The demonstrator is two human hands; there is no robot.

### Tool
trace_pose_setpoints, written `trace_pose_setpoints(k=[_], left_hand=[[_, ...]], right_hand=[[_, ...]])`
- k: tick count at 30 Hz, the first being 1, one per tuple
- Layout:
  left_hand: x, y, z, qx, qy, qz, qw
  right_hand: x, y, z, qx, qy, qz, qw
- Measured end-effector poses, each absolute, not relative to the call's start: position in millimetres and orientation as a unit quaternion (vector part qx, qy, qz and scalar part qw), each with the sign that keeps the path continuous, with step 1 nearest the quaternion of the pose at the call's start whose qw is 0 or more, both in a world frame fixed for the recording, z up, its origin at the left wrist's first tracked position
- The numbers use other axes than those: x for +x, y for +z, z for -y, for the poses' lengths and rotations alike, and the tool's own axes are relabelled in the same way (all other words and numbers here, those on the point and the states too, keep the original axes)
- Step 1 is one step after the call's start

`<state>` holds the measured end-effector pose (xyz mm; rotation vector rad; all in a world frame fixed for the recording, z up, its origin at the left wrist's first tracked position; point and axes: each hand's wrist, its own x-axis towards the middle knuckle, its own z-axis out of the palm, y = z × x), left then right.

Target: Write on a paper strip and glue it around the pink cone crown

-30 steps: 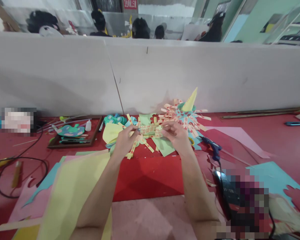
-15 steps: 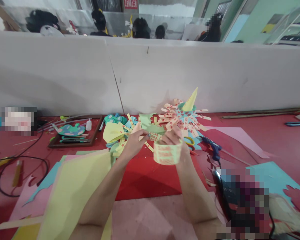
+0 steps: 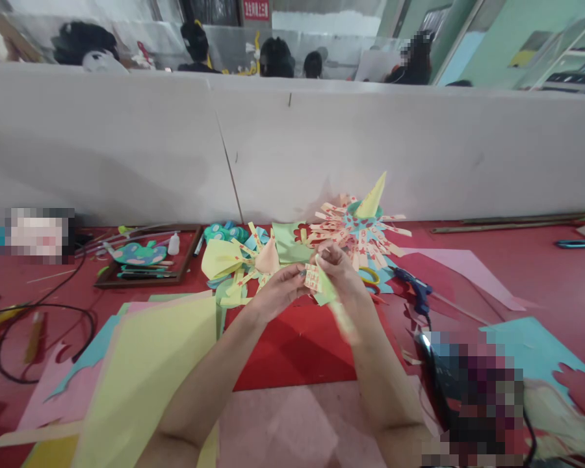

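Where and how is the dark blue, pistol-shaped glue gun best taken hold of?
Probably by its handle, with the right hand, once free of the red-printed pale paper strip, coming from above on the near side. The glue gun lies with its handle at the near end and narrow nozzle pointing away to the left, so this should keep clear of it.

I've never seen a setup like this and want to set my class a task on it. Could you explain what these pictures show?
There's no machine here: a person works with two bare hands. Every picture comes from one camera worn on the head, looking forward and down. The left hand and right hand hold a printed paper strip between them. On the red table lie yellow paper, a tray of small items, what looks like a blue glue gun, and a fringed paper ornament with a yellow cone.
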<state>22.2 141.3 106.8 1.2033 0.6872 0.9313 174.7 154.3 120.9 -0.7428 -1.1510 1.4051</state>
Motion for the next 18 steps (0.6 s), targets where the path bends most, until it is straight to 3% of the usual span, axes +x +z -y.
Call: trace_pose_setpoints(k=[4, 12, 18], left_hand=[[21, 115, -144, 0.493, 0.444, -0.314, 0.68], [22, 126, -139, 0.646, 0.47, -0.357, 0.484], [27, 135, -122, 0.704, 0.42, -0.331, 0.466]], right_hand=[[178, 120, -158, -0.31, 0.592, 0.495, 0.556], [187, 117, -164, -0.294, 0.557, 0.564, 0.535], [184, 121, -149, -0.389, 0.405, 0.654, 0.508]])
